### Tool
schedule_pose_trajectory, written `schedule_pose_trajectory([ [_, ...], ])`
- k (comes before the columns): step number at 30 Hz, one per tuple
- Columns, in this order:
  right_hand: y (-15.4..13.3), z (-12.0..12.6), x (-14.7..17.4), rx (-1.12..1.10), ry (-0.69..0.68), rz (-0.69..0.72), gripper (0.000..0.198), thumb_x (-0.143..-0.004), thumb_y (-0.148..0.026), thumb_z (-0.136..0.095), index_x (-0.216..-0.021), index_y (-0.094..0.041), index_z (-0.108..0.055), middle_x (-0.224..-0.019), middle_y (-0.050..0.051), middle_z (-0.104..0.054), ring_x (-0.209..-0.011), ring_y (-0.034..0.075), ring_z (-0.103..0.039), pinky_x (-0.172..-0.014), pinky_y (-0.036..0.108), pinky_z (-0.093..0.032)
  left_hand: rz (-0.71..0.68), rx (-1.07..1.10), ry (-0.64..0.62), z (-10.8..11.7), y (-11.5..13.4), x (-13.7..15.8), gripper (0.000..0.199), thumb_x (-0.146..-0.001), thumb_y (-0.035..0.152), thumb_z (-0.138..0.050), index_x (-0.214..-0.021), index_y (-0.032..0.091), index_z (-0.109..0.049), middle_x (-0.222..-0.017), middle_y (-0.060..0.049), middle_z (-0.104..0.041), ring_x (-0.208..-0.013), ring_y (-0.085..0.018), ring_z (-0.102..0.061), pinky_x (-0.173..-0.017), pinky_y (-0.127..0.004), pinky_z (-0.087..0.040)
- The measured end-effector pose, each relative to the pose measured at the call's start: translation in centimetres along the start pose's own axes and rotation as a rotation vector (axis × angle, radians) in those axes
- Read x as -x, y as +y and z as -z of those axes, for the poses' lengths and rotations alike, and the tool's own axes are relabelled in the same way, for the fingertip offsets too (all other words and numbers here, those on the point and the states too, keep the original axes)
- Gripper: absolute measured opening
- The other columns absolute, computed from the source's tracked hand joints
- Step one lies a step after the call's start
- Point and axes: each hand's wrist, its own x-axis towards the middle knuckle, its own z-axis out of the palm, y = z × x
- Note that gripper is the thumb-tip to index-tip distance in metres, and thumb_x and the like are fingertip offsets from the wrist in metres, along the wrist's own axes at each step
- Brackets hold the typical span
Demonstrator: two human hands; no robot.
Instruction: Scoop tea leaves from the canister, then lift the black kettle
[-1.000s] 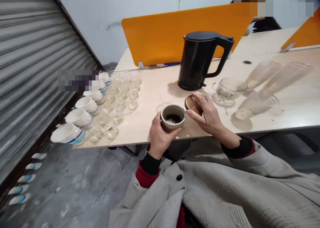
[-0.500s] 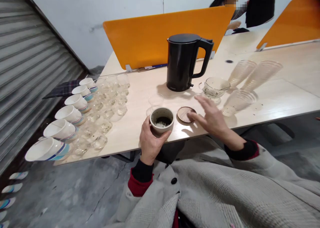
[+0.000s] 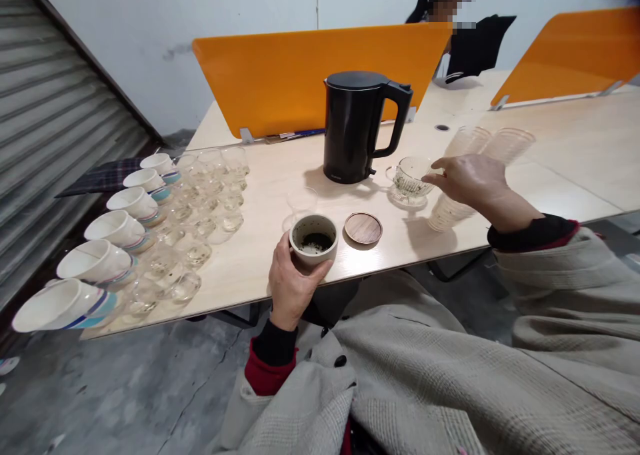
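My left hand (image 3: 295, 278) is closed around a small pale ceramic cup (image 3: 314, 258) at the table's front edge. Dark wet tea leaves lie in its bottom. To the right of that cup lies a round wooden lid (image 3: 363, 228), flat on the table. My right hand (image 3: 473, 182) reaches over the table with thumb and fingers pinched at the right rim of a ribbed glass cup (image 3: 409, 180). Bits of leaf show inside this glass cup, which stands on the table. The hand hides part of the stacked clear plastic cups (image 3: 510, 143) behind it.
A black electric kettle (image 3: 353, 132) stands mid-table before an orange divider (image 3: 320, 75). On the left are rows of small clear cups (image 3: 185, 285) and white paper cup stacks (image 3: 95, 262). A person (image 3: 440, 5) sits beyond the divider.
My right hand has moved from above the wooden lid rightward to the ribbed glass cup and pinched its rim. My left hand keeps holding the ceramic cup. The view has shifted slightly.
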Motion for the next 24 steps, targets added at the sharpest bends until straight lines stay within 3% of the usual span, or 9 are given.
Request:
schedule_pose_trajectory([
  [5,-0.5,0.4,-0.8,0.022,-0.036,-0.045,0.029,-0.099,-0.031,-0.069,-0.113,-0.013,-0.088,-0.107,0.022,-0.080,-0.066,0.009,-0.042,-0.069,0.039,-0.025,-0.022,-0.004,0.002,0.0,0.0,0.0,0.092,-0.074,0.050,-0.096,-0.150,0.022,-0.052,-0.140,-0.016,-0.070,-0.126,-0.034,-0.072,-0.109,-0.050,-0.059],
  [11,-0.3,1.1,-0.7,-0.017,0.046,-0.055,0.035,-0.093,-0.014,-0.059,-0.113,-0.003,-0.086,-0.103,0.029,-0.079,-0.062,0.009,-0.028,-0.068,0.038,-0.025,-0.025,-0.001,-0.001,0.0,-0.1,0.0,0.093,-0.074,0.051,-0.096,-0.150,0.022,-0.051,-0.139,-0.016,-0.070,-0.127,-0.034,-0.072,-0.110,-0.051,-0.059],
  [20,1.4,2.6,-1.2,0.040,0.166,-0.142,0.042,-0.095,-0.021,-0.053,-0.118,-0.003,-0.083,-0.107,0.029,-0.078,-0.069,0.019,-0.045,-0.068,0.038,-0.024,-0.036,0.008,-0.009,-0.1,-0.1,0.0,0.092,-0.076,0.052,-0.094,-0.151,0.023,-0.049,-0.140,-0.016,-0.069,-0.130,-0.035,-0.070,-0.112,-0.052,-0.058],
  [24,1.8,2.9,0.8,-0.091,0.490,-0.058,0.034,-0.092,-0.023,-0.056,-0.106,-0.010,-0.084,-0.098,0.020,-0.079,-0.079,0.023,-0.060,-0.070,0.036,-0.032,-0.056,0.019,-0.007,-0.1,-0.1,0.1,0.094,-0.075,0.054,-0.095,-0.151,0.023,-0.049,-0.140,-0.016,-0.069,-0.128,-0.034,-0.071,-0.110,-0.052,-0.058],
])
